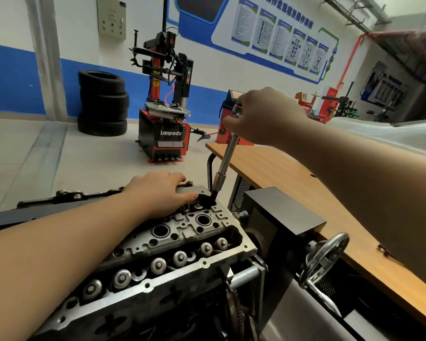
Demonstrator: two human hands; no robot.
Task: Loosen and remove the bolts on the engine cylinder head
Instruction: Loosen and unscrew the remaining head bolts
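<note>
The grey engine cylinder head (pixel 177 244) lies on a stand at the bottom centre, with round valve springs in a row along its near side. A long chrome socket wrench (pixel 225 163) stands tilted, its dark socket end set into a recess at the head's far end. My right hand (pixel 263 116) is closed around the wrench's top end. My left hand (pixel 162 193) lies flat, palm down, on the far part of the head, fingers next to the socket. The bolt under the socket is hidden.
A wooden bench (pixel 305 183) runs along the right, with a black box (pixel 280 210) and a metal handwheel (pixel 325 257) beside the head. A red tyre changer (pixel 165 134) and stacked tyres (pixel 102 102) stand on the floor beyond.
</note>
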